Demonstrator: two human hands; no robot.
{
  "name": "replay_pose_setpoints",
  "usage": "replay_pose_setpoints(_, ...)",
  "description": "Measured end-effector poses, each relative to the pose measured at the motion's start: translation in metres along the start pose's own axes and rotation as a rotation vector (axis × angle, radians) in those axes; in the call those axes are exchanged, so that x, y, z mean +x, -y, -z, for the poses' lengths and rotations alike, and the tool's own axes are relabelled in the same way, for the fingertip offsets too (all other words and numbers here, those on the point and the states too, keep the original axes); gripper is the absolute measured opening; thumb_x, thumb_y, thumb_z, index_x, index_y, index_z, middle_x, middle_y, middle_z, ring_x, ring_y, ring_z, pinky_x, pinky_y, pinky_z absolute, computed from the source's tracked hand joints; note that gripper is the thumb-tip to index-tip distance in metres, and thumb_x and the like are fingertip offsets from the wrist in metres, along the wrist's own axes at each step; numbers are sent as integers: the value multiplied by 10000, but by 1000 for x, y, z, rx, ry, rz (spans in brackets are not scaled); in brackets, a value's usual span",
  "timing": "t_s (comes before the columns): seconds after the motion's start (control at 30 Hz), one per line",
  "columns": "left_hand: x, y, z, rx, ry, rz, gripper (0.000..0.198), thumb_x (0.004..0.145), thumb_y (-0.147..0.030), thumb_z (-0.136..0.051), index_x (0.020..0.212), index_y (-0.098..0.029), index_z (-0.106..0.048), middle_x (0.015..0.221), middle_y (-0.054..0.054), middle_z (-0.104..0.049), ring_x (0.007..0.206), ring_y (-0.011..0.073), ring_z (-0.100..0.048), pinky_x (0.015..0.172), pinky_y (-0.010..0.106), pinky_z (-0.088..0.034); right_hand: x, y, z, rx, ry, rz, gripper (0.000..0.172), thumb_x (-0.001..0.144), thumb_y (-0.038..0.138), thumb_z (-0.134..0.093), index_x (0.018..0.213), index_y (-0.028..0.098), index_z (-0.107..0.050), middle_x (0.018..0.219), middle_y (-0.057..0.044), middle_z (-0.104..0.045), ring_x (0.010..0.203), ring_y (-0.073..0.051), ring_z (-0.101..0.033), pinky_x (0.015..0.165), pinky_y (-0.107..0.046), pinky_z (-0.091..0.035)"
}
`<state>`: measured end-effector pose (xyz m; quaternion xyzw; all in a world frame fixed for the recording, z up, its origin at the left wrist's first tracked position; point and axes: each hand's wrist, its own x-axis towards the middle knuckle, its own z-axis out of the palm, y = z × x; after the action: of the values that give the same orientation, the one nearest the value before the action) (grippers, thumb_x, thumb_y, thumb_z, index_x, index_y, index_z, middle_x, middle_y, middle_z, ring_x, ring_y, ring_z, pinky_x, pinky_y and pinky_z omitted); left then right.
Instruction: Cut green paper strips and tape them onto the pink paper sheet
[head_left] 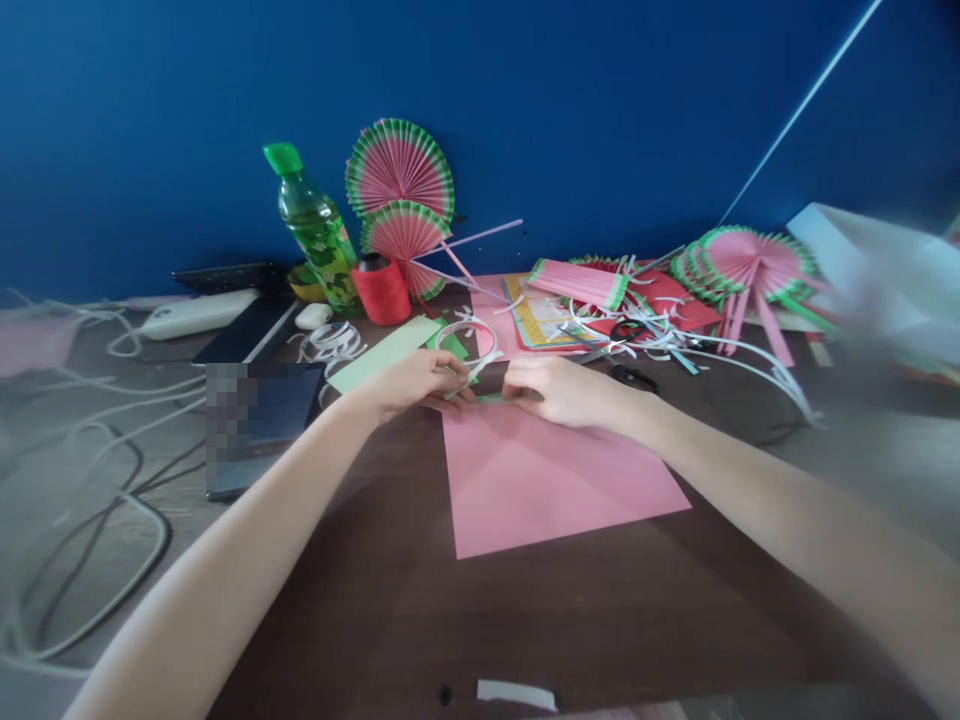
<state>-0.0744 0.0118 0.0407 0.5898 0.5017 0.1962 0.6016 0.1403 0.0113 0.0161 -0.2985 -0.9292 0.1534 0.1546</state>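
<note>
A pink paper sheet point(555, 485) lies on the dark table, with a narrow green paper strip point(492, 399) along its far edge. My left hand point(421, 382) is closed at the strip's left end, its fingertips pinched near the sheet's far left corner. Over the right end, my right hand point(553, 389) is bent down with fingers curled together on the strip. Its fingertips are partly hidden. Just beyond my left fingers is a white tape roll point(491, 350). Light green paper point(386, 352) lies under and behind my left hand.
At the back stand a green-capped bottle point(315, 225), a red thread spool point(381, 292) and pink-green folded paper fans point(401, 170). Scissors point(600, 352) lie among white paper strips point(675, 335). More fans point(750, 262) are at right. Left are a dark tablet-like object point(274, 425) and cables point(161, 530).
</note>
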Motion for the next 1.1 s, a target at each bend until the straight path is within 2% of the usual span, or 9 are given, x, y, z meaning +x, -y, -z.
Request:
replay_pose_setpoints(0.2,5,9,-6,-88,-7,-8,187,708,-237,-648,771,-119,-516,713,60,-667,693,153,-656,689,296,-507,-1,1,-8,-193,-4,27,186,796,57,-433,782,136,-601,805,-61,-570,753,-158,-513,667,-280,-368)
replay_pose_setpoints(0.3,4,9,-6,-84,-7,-15,177,714,-230,-641,776,-119,-517,714,63,-669,687,153,-657,686,295,-508,0,7,-12,-106,-105,-52,150,808,103,-474,860,144,-609,832,-60,-597,771,-160,-533,683,-284,-386)
replay_pose_setpoints(0.43,4,10,-5,-71,-5,-26,141,728,-205,-624,778,-117,-526,711,61,-664,669,151,-655,689,299,-511,4,15,-19,22,-199,-115,188,818,241,-552,986,170,-601,1006,-63,-606,909,-171,-547,766,-297,-414)
replay_pose_setpoints(0.5,5,10,-5,-69,-3,-30,123,734,-192,-615,775,-115,-528,715,63,-663,672,150,-656,691,298,-512,6,17,-22,16,-206,-121,165,818,247,-558,949,166,-617,1012,-65,-601,930,-175,-545,782,-302,-415)
replay_pose_setpoints(0.6,5,10,-5,-76,12,-27,92,741,-167,-598,769,-113,-529,718,62,-662,686,149,-659,698,293,-512,7,16,-24,-72,-210,-117,130,838,190,-519,873,150,-638,917,-66,-602,861,-168,-545,739,-295,-409)
replay_pose_setpoints(0.83,5,11,-6,-68,7,-28,118,737,-192,-611,772,-115,-529,715,51,-661,673,135,-655,689,279,-517,4,19,-25,-387,-169,-37,267,889,157,-387,738,135,-606,806,-80,-581,750,-165,-503,665,-288,-363)
replay_pose_setpoints(0.9,6,13,-6,-54,9,-57,146,735,-225,-621,781,-120,-531,719,51,-664,679,137,-655,678,276,-518,3,22,-24,-349,-236,-35,261,894,167,-370,760,141,-593,813,-79,-585,758,-164,-512,677,-283,-369)
replay_pose_setpoints(1.03,7,16,-6,-7,14,-102,153,740,-248,-619,790,-128,-537,727,49,-668,686,139,-657,653,265,-519,0,28,-18,-145,-453,-72,203,894,180,-357,833,152,-548,865,-71,-593,756,-141,-533,657,-247,-380)
replay_pose_setpoints(1.1,7,16,-6,6,23,-107,140,733,-230,-623,787,-129,-542,721,41,-664,677,136,-657,642,256,-518,0,29,-14,-79,-482,-120,172,890,184,-368,846,156,-532,833,-57,-600,715,-133,-540,627,-240,-371)
